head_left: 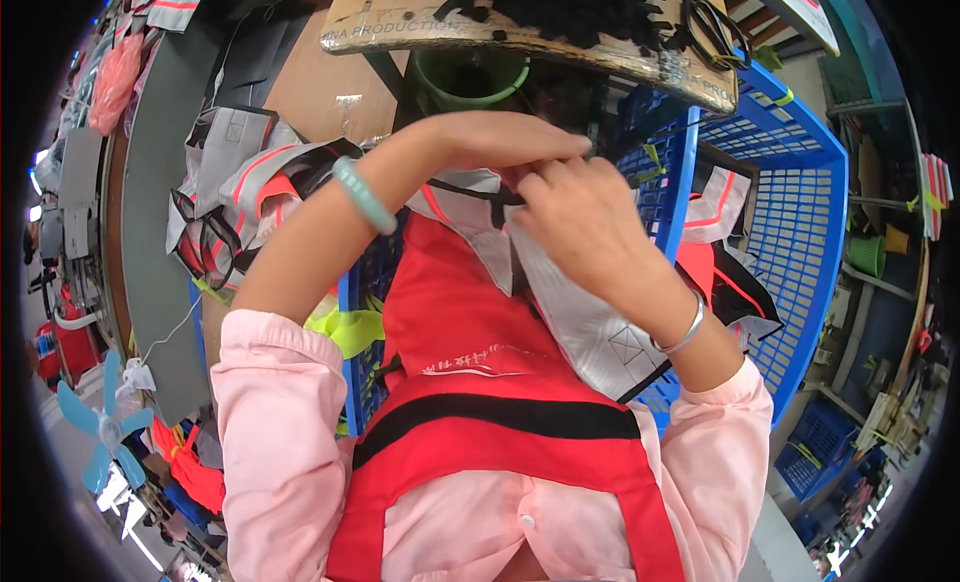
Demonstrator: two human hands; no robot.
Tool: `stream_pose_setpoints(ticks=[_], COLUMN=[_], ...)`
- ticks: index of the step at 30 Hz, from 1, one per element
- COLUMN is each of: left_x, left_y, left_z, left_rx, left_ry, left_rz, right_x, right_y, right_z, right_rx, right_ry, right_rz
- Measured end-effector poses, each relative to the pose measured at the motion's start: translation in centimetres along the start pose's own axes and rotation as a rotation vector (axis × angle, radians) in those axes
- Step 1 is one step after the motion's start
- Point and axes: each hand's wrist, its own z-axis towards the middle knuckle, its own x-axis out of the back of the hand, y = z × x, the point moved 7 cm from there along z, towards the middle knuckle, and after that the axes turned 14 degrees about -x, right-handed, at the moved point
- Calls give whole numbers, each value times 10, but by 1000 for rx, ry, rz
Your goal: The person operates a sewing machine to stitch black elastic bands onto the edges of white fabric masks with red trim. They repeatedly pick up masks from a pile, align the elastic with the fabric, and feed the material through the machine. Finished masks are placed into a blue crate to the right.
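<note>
My cam: L hand (pixel 495 140) straight-fingered, just beside R hand (pixel 585 222), fingers curled at upper end of silver-grey fabric pc (pixel 585 317); can't tell if pinching. Pc lies across red apron (pixel 455 302), this side of worktop (pixel 370 7) near edge. Scissors (pixel 718 30) at near R corner.

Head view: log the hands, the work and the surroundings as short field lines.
Left hand: stretched across near the right hand, grip unclear
Right hand: curled at the upper end of the grey fabric piece, grip partly hidden
Worn: red apron
Ahead: board bearing black scraps
Below board: green bucket
Right side: blue crate
</note>
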Motion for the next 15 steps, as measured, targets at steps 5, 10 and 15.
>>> stream_pose_setpoints(ticks=[5, 10, 15], left_x=[16, 30, 67], left_y=[20, 47, 139], left_z=[-87, -123, -114], left_rx=[-325, -261, -367], left_ry=[394, 683, 613], left_rz=[1166, 662, 630], right_x=[15, 34, 86], right_y=[45, 56, 65], right_z=[10, 38, 71], right_rx=[-123, -336, -248], right_ry=[45, -229, -68], right_rz=[347, 614, 826])
